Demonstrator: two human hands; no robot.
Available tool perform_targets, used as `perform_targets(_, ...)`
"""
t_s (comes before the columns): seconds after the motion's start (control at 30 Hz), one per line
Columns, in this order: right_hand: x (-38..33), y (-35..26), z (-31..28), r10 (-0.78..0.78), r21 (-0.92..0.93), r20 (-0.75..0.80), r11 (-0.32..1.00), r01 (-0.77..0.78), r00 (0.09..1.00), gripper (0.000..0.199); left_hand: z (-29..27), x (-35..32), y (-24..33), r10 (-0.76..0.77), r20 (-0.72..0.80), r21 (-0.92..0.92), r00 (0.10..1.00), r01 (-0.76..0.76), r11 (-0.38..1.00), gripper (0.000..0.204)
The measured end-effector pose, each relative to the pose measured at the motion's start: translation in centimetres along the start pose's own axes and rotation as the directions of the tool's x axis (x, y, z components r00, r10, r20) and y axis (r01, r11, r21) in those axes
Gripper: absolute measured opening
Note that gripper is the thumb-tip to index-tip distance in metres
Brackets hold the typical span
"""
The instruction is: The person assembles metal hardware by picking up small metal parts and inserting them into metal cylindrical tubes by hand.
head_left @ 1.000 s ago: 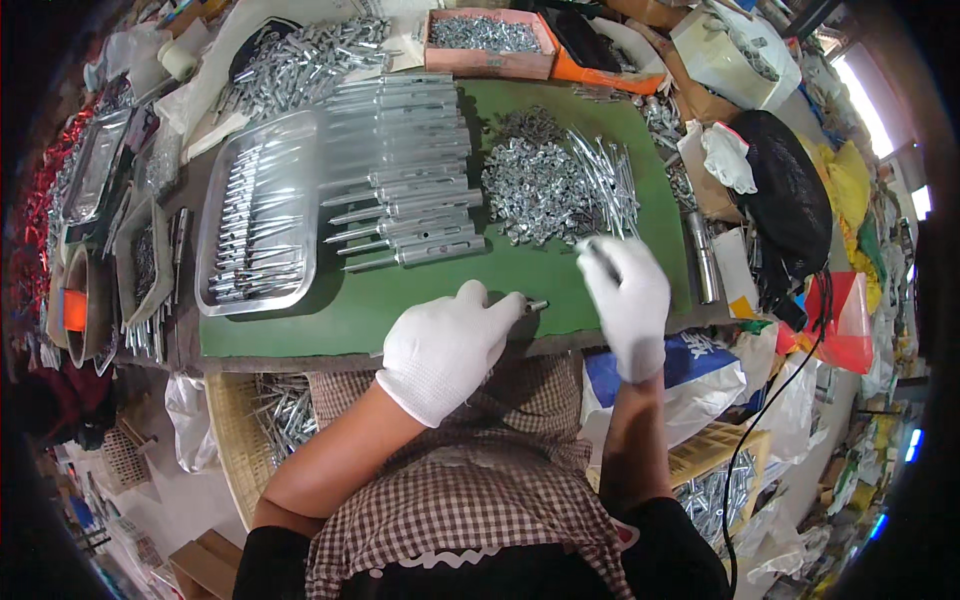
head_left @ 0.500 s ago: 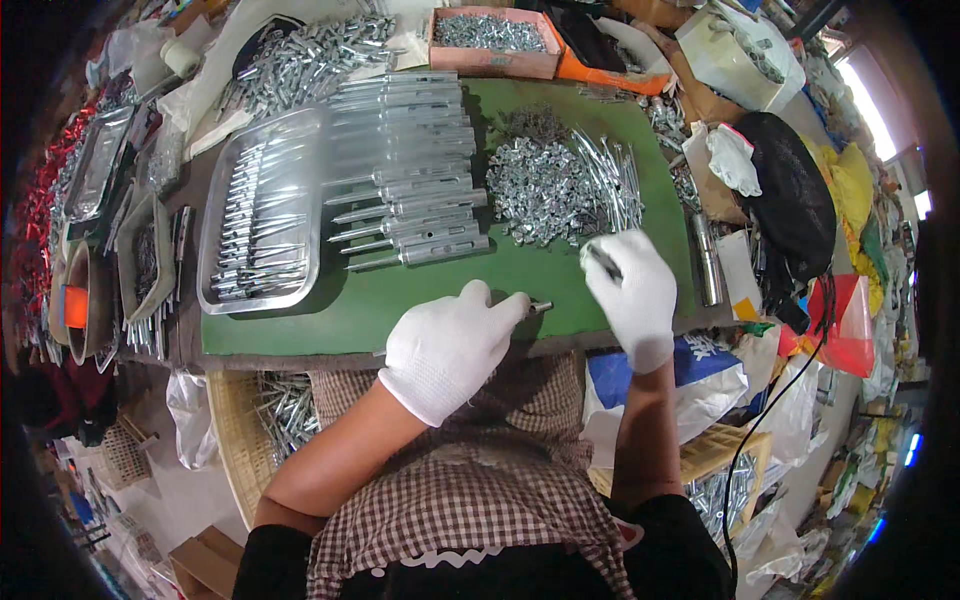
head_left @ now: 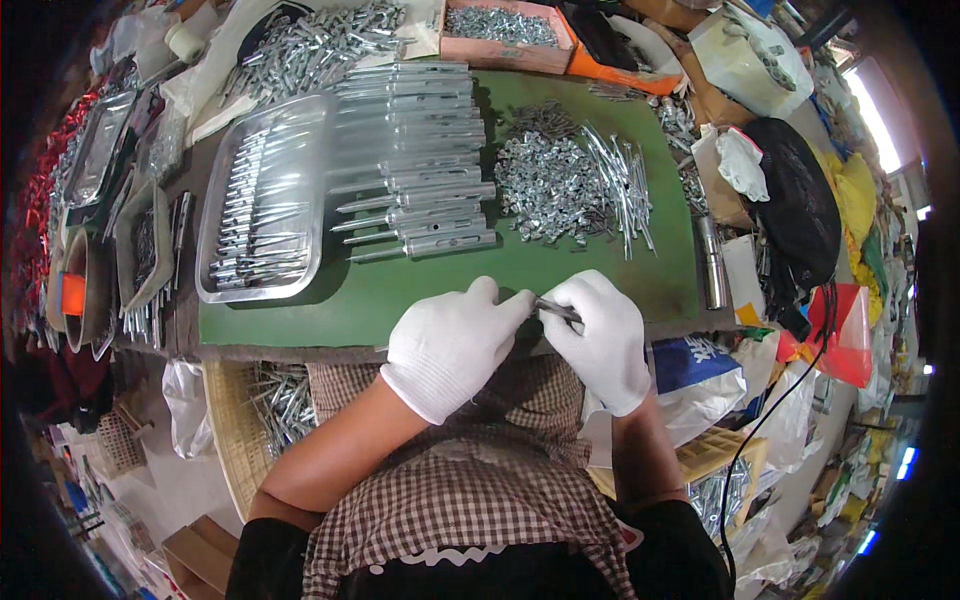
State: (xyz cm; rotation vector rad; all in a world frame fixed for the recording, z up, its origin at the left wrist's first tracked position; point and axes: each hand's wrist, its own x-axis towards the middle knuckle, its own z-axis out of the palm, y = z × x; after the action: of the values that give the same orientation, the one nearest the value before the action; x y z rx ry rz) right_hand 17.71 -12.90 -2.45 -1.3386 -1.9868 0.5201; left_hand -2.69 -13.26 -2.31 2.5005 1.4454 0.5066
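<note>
My left hand point(head_left: 452, 345), in a white knit glove, is closed around a slim metal rod that its fingers almost wholly hide. Against its fingertips, my gloved right hand point(head_left: 600, 338) pinches a short dark metal piece point(head_left: 560, 311), and the two meet over the mat's front edge. Beyond them on the green mat point(head_left: 400, 295) is a heap of small shiny metal parts point(head_left: 550, 185), with long thin pins point(head_left: 622, 190) on its right. To the left, a row of silver metal tubes with pointed shafts point(head_left: 445, 242) lies beside a clear plastic tray point(head_left: 312, 265) of similar slim shafts.
Small parts fill a pink box point(head_left: 505, 55) at the back, near a pile of metal pieces point(head_left: 320, 45). On the right are a silver cylinder point(head_left: 712, 262) and a black mesh bag point(head_left: 795, 200). Bins point(head_left: 145, 250) crowd the left; a yellow basket point(head_left: 225, 430) stands below.
My right hand has come left and toward me from beside the heap, bringing the dark piece to my left fingertips. My left hand has stayed nearly still.
</note>
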Motion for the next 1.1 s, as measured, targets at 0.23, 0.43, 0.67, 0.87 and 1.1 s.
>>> perform_targets(0.23, -0.4, 0.5, 0.2, 0.008, -0.096, 0.021, 0.995, -0.006, 1.0, 0.02, -0.2, -0.1, -0.1, 0.068, 0.048, 0.085, 0.997, -0.072, 0.994, 0.036)
perform_targets(0.43, 1.3, 0.5, 1.3, 0.316, 0.972, 0.083, 0.185, -0.147, 0.945, 0.033, -0.6, 0.2, -0.2, 0.057, 0.127, 0.1, 0.99, -0.07, 0.993, 0.04)
perform_targets(0.67, 2.5, 1.2, 4.4, 0.316, 0.98, -0.024, -0.178, 0.085, 0.948, 0.051, -0.4, 0.3, -0.1, 0.059, 0.149, 0.092, 0.987, -0.073, 0.993, 0.039)
perform_targets(0.87, 1.5, 0.6, 5.2, 0.217, 0.903, -0.172, 0.424, 0.066, 0.961, 0.042, 0.0, 0.4, -0.4, 0.084, 0.099, 0.095, 0.992, -0.093, 0.991, 0.023)
perform_targets(1.1, 1.1, 0.7, 4.5, 0.397, 0.991, -0.133, 0.029, 0.132, 0.908, 0.052, 0.6, 2.4, 0.7, 0.17, 0.158, 0.215, 0.973, -0.202, 0.956, 0.02)
